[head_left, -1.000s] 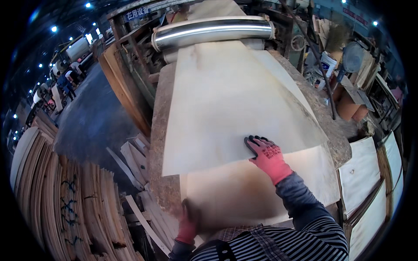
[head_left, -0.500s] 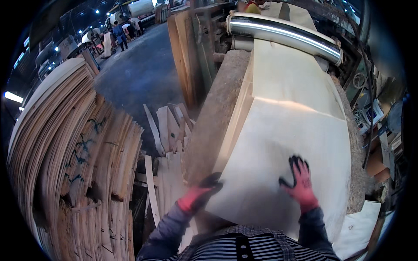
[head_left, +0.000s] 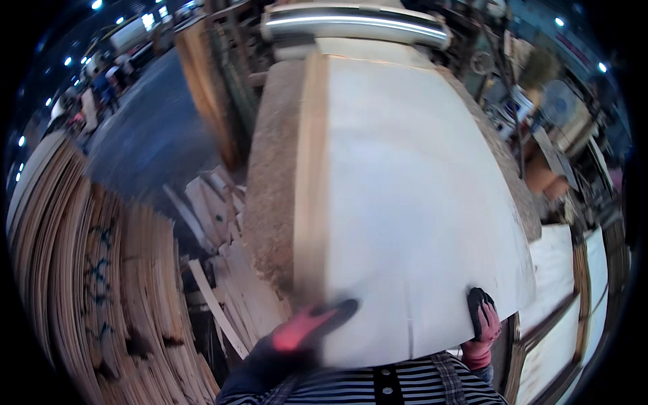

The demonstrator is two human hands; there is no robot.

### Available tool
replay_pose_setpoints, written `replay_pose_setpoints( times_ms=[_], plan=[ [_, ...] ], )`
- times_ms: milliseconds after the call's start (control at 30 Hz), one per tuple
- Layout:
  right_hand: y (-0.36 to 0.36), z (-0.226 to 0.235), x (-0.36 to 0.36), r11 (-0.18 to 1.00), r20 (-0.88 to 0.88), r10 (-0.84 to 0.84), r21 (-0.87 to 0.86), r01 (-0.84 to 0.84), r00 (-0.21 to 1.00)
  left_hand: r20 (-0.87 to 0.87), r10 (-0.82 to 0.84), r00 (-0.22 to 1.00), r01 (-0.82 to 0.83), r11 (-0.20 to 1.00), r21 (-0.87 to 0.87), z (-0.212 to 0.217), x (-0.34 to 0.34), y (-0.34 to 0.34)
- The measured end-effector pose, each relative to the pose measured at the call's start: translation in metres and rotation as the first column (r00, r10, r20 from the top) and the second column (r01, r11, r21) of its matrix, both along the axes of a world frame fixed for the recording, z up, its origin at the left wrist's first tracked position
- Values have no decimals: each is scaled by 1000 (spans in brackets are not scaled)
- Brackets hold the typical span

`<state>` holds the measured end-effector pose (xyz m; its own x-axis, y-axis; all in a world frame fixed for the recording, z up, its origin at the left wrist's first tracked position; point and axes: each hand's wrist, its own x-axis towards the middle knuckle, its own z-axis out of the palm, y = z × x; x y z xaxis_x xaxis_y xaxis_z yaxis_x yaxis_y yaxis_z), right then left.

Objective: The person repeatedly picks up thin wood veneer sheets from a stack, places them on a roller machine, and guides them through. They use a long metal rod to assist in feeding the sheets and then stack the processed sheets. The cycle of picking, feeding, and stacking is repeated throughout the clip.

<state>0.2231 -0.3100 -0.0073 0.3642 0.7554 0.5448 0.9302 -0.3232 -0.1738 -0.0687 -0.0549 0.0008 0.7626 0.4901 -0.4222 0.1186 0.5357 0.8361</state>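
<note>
A wide, pale wood veneer sheet (head_left: 418,189) lies before me, its near edge close to my striped shirt. My left hand (head_left: 314,325), in a red glove with black fingers, is at the sheet's near left corner; motion smears its fingers. At the near right edge, my right hand (head_left: 484,317), gloved alike, has its fingers together and bent over the sheet, with its thumb hidden. A short split shows in the veneer between the hands. Under the sheet's left side, a browner wood layer (head_left: 312,162) sticks out.
A shiny metal roller (head_left: 354,27) spans the far end of the rough brown bed (head_left: 273,155). To the left stand a tall veneer stack (head_left: 61,243) and loose wood strips (head_left: 233,277). Pale sheets (head_left: 550,283) rest at right. People are blurred at far left.
The view has turned right. The sheet's far edge now lies nearer the roller. My right hand has gone from spread flat on the sheet to its near right edge, fingers together.
</note>
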Motion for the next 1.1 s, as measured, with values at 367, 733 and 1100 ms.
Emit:
replay_pose_setpoints(
  times_ms=[367, 733, 1100],
  plan=[
    [104, 93, 45, 957, 142, 255, -181, -228, 956, 498, 383, 778, -339, 923, -180, 38, 60, 27],
    [288, 51, 138, 934, -8, 312, -183, -308, 950, -498, 456, 738, 160, 598, 785, -87, 50, 39],
    [283, 22, 91, 891, -213, 404, -129, -435, 890, -232, 433, 871, -193, 736, 649, -117, 24, 54]
  ],
)
